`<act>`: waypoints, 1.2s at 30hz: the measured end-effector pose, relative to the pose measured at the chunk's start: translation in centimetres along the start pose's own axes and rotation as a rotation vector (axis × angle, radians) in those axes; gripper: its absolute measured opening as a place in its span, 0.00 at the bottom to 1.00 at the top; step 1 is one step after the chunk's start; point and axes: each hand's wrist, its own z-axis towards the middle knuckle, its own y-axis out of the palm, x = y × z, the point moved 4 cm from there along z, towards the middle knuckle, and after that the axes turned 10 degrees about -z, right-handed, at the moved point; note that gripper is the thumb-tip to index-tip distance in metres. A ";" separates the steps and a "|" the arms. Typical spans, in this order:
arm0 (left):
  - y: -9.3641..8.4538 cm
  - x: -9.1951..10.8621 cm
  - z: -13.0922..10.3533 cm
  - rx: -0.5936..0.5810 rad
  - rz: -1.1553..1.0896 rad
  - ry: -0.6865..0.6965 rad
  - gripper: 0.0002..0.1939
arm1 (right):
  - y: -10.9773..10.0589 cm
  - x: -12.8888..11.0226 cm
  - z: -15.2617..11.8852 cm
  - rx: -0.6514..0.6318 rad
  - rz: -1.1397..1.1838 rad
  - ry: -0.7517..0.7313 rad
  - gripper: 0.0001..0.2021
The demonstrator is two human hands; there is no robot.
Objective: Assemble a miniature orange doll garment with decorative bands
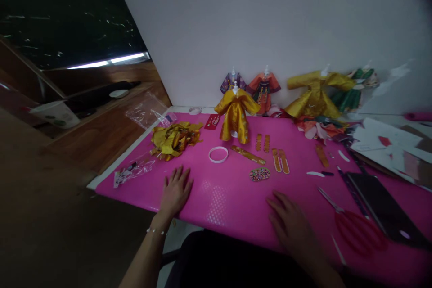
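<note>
Now both palms lie flat and empty on the pink mat [236,202], my left hand [175,191] just below the gold fabric scraps [175,139], my right hand [292,225] below the beaded oval [259,174], best kept clear of the red scissors [357,229] beside it.

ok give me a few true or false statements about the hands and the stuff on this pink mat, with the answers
1. Both hands lie flat on the pink mat. True: the left hand and right hand hold nothing.
2. The red scissors are in the right hand. False: they lie on the mat beside it.
3. The white ring lies in front of the gold doll robe. True.
4. The gold fabric scraps are piled near the right hand. False: they sit beyond the left hand.
</note>
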 end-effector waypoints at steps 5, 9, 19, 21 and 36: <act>0.0 0.0 -0.1 0.002 -0.010 -0.005 0.26 | 0.3 0.5 0.0 0.029 0.005 -0.022 0.19; 0.1 -0.2 -0.2 0.003 -0.023 -0.012 0.26 | 0.6 0.7 -0.3 0.050 0.004 -0.030 0.19; 0.3 -0.5 0.2 0.008 -0.016 -0.007 0.26 | 0.9 0.4 -0.2 0.138 -0.016 -0.064 0.18; 0.4 -0.6 0.3 0.005 -0.012 -0.009 0.26 | 0.9 0.3 -0.2 0.144 -0.016 -0.059 0.18; 1.0 -1.4 1.1 0.036 0.003 0.008 0.27 | 1.2 -0.2 0.2 0.133 0.007 0.004 0.18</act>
